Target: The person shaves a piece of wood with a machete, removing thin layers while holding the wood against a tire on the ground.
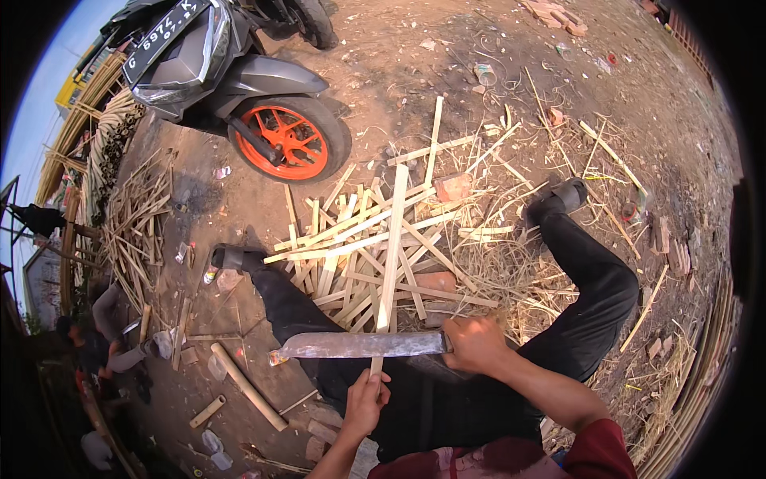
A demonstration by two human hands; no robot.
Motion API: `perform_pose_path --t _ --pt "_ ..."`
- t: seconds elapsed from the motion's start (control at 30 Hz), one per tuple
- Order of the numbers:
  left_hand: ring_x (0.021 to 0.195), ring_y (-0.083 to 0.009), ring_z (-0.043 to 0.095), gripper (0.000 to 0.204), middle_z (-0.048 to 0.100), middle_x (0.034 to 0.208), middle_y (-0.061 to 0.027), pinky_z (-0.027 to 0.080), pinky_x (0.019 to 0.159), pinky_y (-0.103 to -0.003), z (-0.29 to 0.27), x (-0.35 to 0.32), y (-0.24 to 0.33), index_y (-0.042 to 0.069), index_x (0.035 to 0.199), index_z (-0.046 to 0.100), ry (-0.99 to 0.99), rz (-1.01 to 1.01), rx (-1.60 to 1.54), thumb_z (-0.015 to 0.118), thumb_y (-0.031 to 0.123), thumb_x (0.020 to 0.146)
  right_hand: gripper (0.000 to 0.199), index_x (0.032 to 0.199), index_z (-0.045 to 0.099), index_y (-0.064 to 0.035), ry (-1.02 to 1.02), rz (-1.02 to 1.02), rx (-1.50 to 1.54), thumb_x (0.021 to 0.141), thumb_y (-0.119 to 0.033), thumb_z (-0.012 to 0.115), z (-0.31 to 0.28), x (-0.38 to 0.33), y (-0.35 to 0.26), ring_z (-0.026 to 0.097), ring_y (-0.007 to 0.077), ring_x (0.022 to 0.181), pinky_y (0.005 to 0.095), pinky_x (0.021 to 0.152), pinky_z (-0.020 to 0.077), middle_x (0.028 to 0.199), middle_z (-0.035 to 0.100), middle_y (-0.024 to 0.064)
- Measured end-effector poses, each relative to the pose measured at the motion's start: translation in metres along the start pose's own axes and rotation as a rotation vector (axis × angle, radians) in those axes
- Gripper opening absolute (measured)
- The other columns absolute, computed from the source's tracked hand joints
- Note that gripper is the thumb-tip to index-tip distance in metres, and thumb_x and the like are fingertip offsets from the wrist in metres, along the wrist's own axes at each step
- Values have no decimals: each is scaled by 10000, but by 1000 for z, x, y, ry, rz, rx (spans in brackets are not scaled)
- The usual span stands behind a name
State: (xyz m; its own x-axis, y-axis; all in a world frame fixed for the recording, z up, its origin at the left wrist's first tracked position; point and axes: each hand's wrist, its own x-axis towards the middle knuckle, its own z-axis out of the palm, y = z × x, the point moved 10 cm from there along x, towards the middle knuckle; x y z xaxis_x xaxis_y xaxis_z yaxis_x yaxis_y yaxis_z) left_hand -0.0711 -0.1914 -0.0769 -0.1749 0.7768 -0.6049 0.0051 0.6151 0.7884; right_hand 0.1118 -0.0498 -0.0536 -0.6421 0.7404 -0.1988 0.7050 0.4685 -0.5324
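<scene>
The left hand [367, 401] clenches the near end of a long bamboo slat [391, 247], which runs toward twelve o'clock over a pile of split slats [359, 255]. The right hand [475, 343] grips the handle of a machete [359, 345], its blade pointing to nine o'clock across the slat. A motorbike [239, 80] stands at eleven o'clock.

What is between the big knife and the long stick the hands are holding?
Nothing visible. The right hand holds the big knife crosswise, and its blade lies right over the long bamboo strip. The left hand grips the strip's near end, just below the blade.
</scene>
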Motion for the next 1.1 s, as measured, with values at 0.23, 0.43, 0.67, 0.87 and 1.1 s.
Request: perform_pose_path --t 0.23,0.43,0.67,0.87,1.1 --pt "521 -179 559 323 554 598 -87 418 508 -343 18 -11 49 -5 923 582 111 277 433 411 226 1071 451 999 659 -54 -61 59 -53 692 -368 762 3 -2 9 709 391 785 574 747 528 883 719 160" --pt "511 -278 594 315 555 590 -139 432 512 -401 32 -7 77 -9 887 572 105 242 558 425 205 1066 443 978 678 -36 -29 158 -121 664 -336 768 -17 25 73 703 412 845 563 813 512 882 713 199" --pt "481 -152 502 367 521 582 -54 359 466 -334 -21 -74 -1 30 861 563 92 94 419 409 289 1070 355 938 703 91 477 1040 -39 798 -229 634 -135 -34 332 691 442 962 492 832 566 944 690 329" --pt "466 -51 356 359 441 608 22 268 425 -233 -16 -40 -38 91 907 547 20 -277 -65 383 369 1063 312 899 697 31 367 614 146 776 -255 692 -83 -19 223 664 476 843 510 800 530 782 671 296" --pt "452 -63 361 365 455 607 7 281 408 -233 -6 -34 -27 95 891 553 -24 -290 -92 388 374 1058 281 876 664 -21 337 189 245 694 -226 725 -74 3 60 662 436 682 499 653 531 701 655 236"
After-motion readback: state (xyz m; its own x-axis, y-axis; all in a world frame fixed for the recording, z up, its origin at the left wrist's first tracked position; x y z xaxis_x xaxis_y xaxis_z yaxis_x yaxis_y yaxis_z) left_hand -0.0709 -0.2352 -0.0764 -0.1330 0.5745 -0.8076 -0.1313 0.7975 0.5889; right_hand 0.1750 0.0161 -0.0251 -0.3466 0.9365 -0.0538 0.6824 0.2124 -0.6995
